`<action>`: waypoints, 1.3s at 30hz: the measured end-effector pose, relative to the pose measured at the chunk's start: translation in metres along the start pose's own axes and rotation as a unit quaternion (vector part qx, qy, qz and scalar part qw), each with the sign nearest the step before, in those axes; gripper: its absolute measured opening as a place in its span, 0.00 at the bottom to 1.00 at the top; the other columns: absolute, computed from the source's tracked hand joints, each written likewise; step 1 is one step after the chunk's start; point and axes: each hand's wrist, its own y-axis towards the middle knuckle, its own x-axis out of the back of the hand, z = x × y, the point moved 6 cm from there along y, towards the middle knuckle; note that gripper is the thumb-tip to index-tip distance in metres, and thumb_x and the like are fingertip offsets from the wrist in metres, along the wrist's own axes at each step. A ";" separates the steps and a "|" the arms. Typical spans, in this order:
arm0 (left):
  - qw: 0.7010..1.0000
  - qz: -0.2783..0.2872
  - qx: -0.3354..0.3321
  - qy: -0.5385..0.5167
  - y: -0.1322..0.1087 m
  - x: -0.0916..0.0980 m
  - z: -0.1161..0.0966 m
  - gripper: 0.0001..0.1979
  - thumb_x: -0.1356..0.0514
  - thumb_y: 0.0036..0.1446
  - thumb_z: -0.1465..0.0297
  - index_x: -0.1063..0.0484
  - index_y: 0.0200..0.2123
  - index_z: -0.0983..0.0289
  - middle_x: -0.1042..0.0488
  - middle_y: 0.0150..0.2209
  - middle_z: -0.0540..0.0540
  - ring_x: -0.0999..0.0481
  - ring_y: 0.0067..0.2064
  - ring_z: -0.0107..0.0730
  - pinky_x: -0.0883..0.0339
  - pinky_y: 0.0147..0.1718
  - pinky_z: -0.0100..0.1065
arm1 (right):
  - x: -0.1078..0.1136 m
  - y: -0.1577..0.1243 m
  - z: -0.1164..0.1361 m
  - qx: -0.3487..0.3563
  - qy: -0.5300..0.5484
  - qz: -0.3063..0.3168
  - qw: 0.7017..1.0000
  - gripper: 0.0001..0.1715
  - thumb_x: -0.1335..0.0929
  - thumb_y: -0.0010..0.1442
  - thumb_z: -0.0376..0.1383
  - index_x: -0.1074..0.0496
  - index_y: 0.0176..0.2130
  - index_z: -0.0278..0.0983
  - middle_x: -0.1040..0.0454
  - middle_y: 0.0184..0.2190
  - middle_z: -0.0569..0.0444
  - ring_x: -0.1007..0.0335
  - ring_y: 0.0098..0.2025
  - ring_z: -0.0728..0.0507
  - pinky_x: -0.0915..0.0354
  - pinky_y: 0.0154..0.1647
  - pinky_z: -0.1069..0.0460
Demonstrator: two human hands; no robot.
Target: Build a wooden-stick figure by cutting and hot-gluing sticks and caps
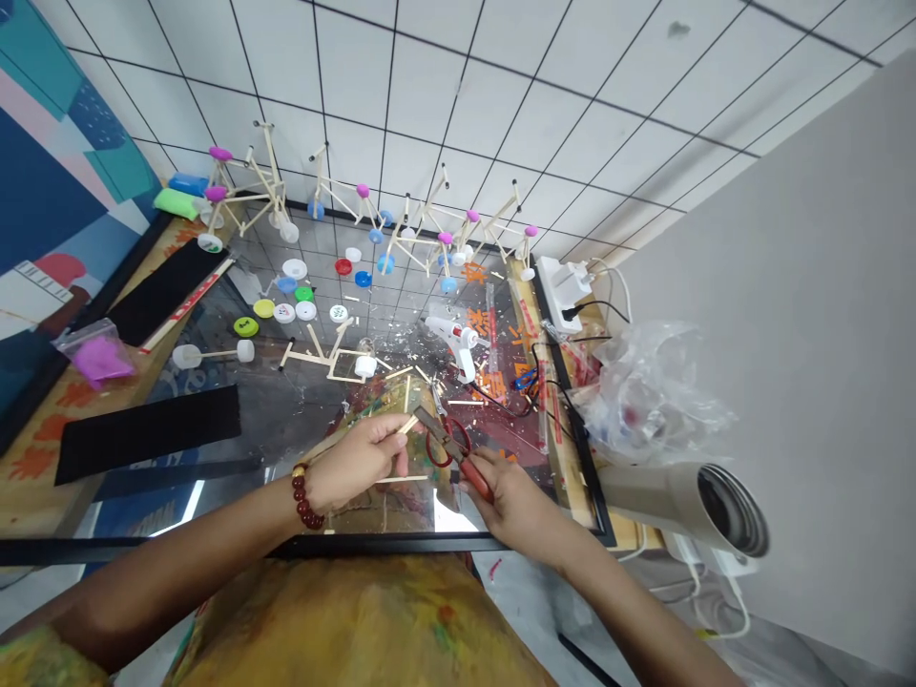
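My left hand (362,460), with a beaded bracelet at its wrist, pinches thin wooden sticks (408,425) near the front of the glass tabletop. Closed round the red handles of a pair of pliers (452,445) is my right hand (511,496). The pliers' jaws meet the ends of the sticks; whether they bite into the wood I cannot tell. Behind the pliers lie red-handled scissors (438,448), partly covered by them. A loose stick (402,479) rests on the glass beside my left fingers. Past my hands lies a partly built stick frame (333,361) with a white cap.
A white glue gun (458,345) stands among scraps, its cable running right to a power strip (562,291). Bottle caps (304,294) lie mid-table. Several stick models (422,243) line the back edge. Black strips (150,429) lie left; a plastic bag (658,391) and bin (679,501) are right.
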 end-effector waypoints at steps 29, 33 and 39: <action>0.997 -0.067 -0.048 0.009 -0.009 0.029 -0.010 0.20 0.40 0.58 0.58 0.26 0.47 0.67 0.32 0.21 0.47 0.42 0.22 0.21 0.51 0.23 0.26 | 0.028 -0.013 0.009 0.029 0.327 0.086 0.941 0.25 0.38 0.65 0.55 0.30 0.33 0.39 0.30 0.25 0.54 0.31 0.31 0.45 0.32 0.34 0.50; 0.996 -0.016 -0.024 -0.082 -0.009 0.020 0.003 0.28 0.40 0.59 0.54 0.31 0.54 0.69 0.29 0.24 0.48 0.47 0.19 0.17 0.56 0.20 0.27 | 0.049 -0.015 -0.017 -0.047 0.254 0.001 0.966 0.21 0.33 0.62 0.53 0.25 0.43 0.40 0.28 0.41 0.49 0.30 0.46 0.40 0.32 0.49 0.45; 0.991 -0.016 -0.021 -0.135 -0.009 0.015 0.004 0.28 0.36 0.57 0.55 0.30 0.54 0.67 0.28 0.25 0.50 0.45 0.18 0.16 0.54 0.19 0.26 | 0.044 -0.019 -0.045 -0.073 0.096 -0.044 0.992 0.16 0.32 0.62 0.46 0.23 0.40 0.38 0.37 0.53 0.43 0.40 0.60 0.35 0.42 0.63 0.37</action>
